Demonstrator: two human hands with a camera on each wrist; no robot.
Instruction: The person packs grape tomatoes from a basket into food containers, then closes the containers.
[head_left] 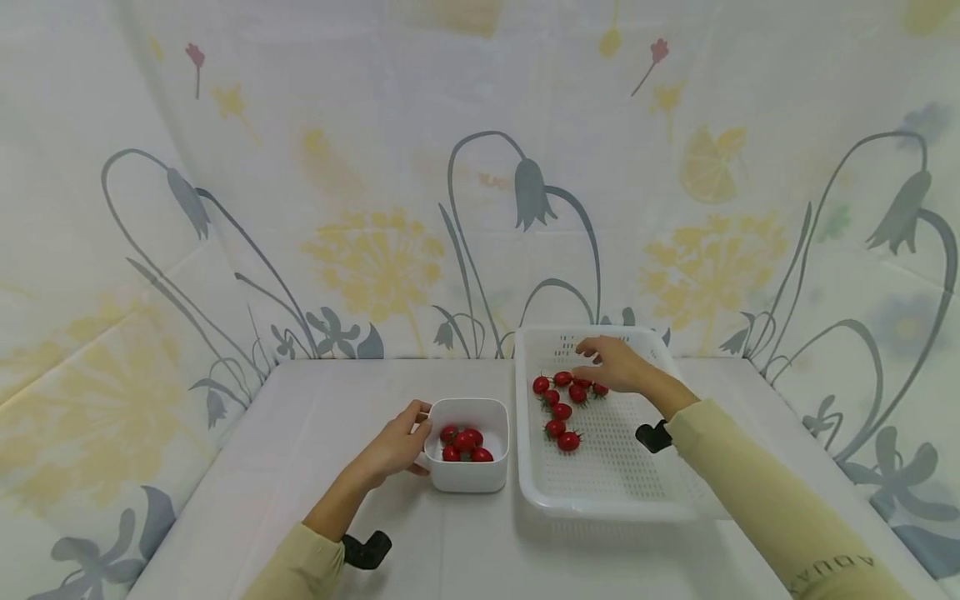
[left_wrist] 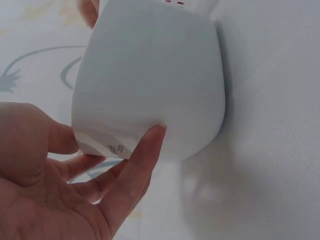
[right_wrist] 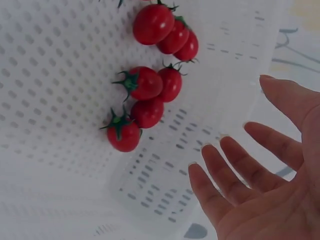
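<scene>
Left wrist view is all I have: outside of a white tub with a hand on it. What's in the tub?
Observer: Several red tomatoes lie in the tub, seen in the head view.
Operator: Anything to the right of it?
Observer: Yes, a white basket with tomatoes in it too.
Operator: Right hand carrying one?
Observer: No. The right wrist view shows the right hand empty, fingers apart.
</scene>
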